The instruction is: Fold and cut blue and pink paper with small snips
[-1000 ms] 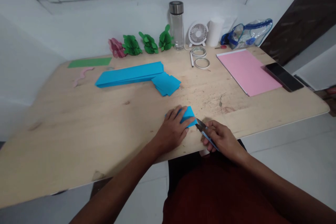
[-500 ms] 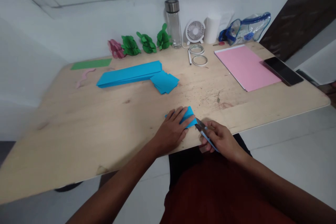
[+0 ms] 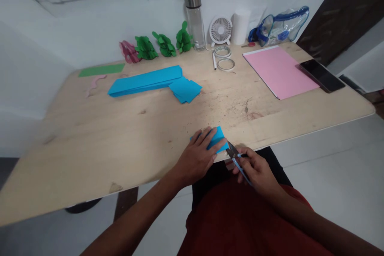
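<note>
My left hand (image 3: 196,154) lies with its fingers spread over a small folded piece of blue paper (image 3: 220,133), pressing it onto the wooden table near the front edge. Part of the paper is hidden beneath the fingers. In my right hand (image 3: 253,168) is a pair of scissors (image 3: 235,157) with light blue on the handle. Their blades are parted and meet the paper's right corner. Farther back lie a stack of small blue paper squares (image 3: 186,90) and a long stack of blue paper strips (image 3: 147,80).
Green paper shapes (image 3: 145,48) and a pink one (image 3: 129,52) stand along the wall, beside a glass bottle (image 3: 196,24) and a small fan (image 3: 221,31). Tape rolls (image 3: 226,65), pink paper (image 3: 279,72), a phone (image 3: 322,75) and a clear bag (image 3: 285,28) are to the right.
The view has shifted a little, so the table's back items sit higher. Both hands and the paper appear slightly closer to the table's front edge. The scissors remain at the paper's corner.
</note>
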`<state>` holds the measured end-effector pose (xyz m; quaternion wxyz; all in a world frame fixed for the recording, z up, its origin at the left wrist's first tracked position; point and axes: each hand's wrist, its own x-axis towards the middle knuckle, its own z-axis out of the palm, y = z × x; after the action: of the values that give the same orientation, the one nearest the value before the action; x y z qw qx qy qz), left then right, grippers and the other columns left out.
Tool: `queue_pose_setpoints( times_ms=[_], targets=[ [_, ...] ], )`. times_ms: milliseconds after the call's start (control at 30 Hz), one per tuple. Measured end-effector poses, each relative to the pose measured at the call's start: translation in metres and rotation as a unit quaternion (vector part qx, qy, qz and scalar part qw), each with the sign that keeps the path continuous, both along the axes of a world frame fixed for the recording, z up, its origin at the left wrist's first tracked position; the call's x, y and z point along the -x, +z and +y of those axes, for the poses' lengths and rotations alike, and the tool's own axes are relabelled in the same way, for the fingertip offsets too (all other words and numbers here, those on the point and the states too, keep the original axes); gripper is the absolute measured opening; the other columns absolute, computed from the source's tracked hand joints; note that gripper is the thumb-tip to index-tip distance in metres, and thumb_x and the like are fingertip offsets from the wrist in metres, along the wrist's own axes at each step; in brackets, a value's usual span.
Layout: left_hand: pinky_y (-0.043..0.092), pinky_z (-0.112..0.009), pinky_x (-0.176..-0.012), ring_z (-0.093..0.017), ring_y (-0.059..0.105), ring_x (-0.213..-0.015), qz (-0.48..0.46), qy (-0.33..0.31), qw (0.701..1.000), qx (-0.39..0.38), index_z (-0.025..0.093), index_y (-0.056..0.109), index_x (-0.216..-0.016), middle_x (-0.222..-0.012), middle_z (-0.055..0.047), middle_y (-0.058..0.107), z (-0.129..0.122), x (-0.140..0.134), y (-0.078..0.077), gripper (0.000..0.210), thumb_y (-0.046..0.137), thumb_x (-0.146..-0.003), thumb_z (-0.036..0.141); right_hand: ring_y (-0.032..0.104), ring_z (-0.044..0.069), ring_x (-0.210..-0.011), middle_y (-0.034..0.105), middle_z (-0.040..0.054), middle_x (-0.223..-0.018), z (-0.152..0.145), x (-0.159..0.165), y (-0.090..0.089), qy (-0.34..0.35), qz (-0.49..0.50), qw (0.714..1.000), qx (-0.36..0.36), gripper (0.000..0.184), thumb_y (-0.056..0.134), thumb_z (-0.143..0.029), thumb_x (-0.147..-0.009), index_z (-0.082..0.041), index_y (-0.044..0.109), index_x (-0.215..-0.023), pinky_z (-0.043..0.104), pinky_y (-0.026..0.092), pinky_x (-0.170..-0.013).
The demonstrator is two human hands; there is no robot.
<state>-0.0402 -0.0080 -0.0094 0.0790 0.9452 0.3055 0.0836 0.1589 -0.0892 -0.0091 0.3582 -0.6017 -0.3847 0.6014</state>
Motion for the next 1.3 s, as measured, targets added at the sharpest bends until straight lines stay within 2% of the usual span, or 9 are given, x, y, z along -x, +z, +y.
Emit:
queue_pose_setpoints(
  times_ms=[100,200,267,367,633,767,967,1133,1300],
  targets=[
    [0.027,-0.052,-0.108,-0.032,0.027,-0.137,0.008,-0.008,1.000,-0.011,0.022,0.039,-0.138,-0.148,-0.013,0.033,0.000,0.001,-0.002,0.049,0.045,-0.091,0.033,0.058,0.011,-0.047,0.064,-0.0006,-0.069,-0.002,0.003,-0.001,-0.014,-0.009,1.000,-0.007,0.034,0.050,-0.047,-0.086,-0.019,0.054,-0.107,0.025,0.045,-0.047],
    [0.026,-0.053,-0.108,-0.035,0.026,-0.137,0.019,-0.019,0.999,-0.020,0.021,0.038,-0.139,-0.149,-0.016,0.031,0.001,0.002,-0.006,0.061,0.049,-0.087,0.051,0.057,0.011,-0.046,0.066,0.0007,-0.070,-0.002,0.005,0.001,-0.038,-0.016,0.999,0.007,0.032,0.058,-0.045,-0.082,-0.018,0.056,-0.099,0.025,0.046,-0.049],
    [0.025,-0.053,-0.108,-0.036,0.027,-0.137,0.021,-0.022,0.999,-0.028,0.021,0.037,-0.140,-0.149,-0.016,0.031,0.002,0.003,-0.007,0.066,0.048,-0.085,0.057,0.057,0.011,-0.047,0.067,0.0019,-0.071,-0.001,0.006,0.002,-0.055,-0.023,0.998,0.020,0.030,0.061,-0.044,-0.080,-0.018,0.056,-0.093,0.026,0.046,-0.050],
    [0.023,-0.052,-0.108,-0.035,0.028,-0.136,0.020,-0.022,0.999,-0.035,0.021,0.037,-0.140,-0.149,-0.016,0.030,0.002,0.003,-0.008,0.067,0.047,-0.085,0.058,0.057,0.010,-0.046,0.068,0.0023,-0.072,-0.001,0.006,0.000,-0.063,-0.040,0.997,0.016,0.026,0.061,-0.042,-0.079,-0.018,0.056,-0.089,0.025,0.047,-0.049],
    [0.023,-0.052,-0.109,-0.035,0.029,-0.136,0.022,-0.021,0.999,-0.035,0.020,0.036,-0.140,-0.148,-0.016,0.032,0.001,0.002,-0.005,0.065,0.047,-0.086,0.056,0.054,0.012,-0.042,0.065,-0.0008,-0.071,-0.001,0.012,-0.010,-0.052,-0.071,0.996,-0.022,0.035,0.056,-0.044,-0.082,-0.022,0.048,-0.108,0.027,0.046,-0.043],
    [0.024,-0.053,-0.108,-0.035,0.029,-0.136,0.023,-0.019,0.999,-0.030,0.021,0.036,-0.140,-0.148,-0.016,0.032,0.001,0.002,-0.005,0.065,0.050,-0.086,0.054,0.054,0.013,-0.045,0.065,-0.0013,-0.068,-0.003,0.014,-0.001,-0.085,-0.083,0.993,-0.021,0.040,0.057,-0.047,-0.081,-0.023,0.046,-0.111,0.028,0.046,-0.047],
    [0.026,-0.053,-0.108,-0.036,0.026,-0.137,0.036,-0.017,0.999,-0.012,0.020,0.034,-0.142,-0.149,-0.018,0.030,0.001,0.002,-0.004,0.068,0.053,-0.085,0.052,0.061,0.014,-0.068,0.069,0.0033,-0.085,-0.007,0.007,0.020,-0.156,0.044,0.986,0.033,0.044,0.070,-0.043,-0.071,-0.021,0.053,-0.104,0.028,0.050,-0.066],
    [0.026,-0.054,-0.107,-0.036,0.026,-0.137,0.034,-0.018,0.999,-0.006,0.021,0.032,-0.142,-0.149,-0.018,0.030,0.002,0.002,-0.004,0.069,0.053,-0.084,0.052,0.057,0.011,-0.060,0.069,0.0048,-0.084,-0.007,0.001,0.014,-0.087,0.117,0.982,0.119,0.030,0.070,-0.040,-0.072,-0.018,0.062,-0.091,0.023,0.042,-0.052],
    [0.026,-0.054,-0.108,-0.036,0.027,-0.137,0.033,-0.015,0.999,-0.004,0.021,0.032,-0.142,-0.149,-0.017,0.030,0.001,0.002,-0.003,0.069,0.052,-0.085,0.053,0.043,0.006,-0.040,0.063,-0.0001,-0.062,-0.002,0.007,0.003,-0.011,0.149,0.973,0.177,0.032,0.059,-0.048,-0.079,-0.017,0.063,-0.083,0.021,0.028,-0.039]
  ],
)
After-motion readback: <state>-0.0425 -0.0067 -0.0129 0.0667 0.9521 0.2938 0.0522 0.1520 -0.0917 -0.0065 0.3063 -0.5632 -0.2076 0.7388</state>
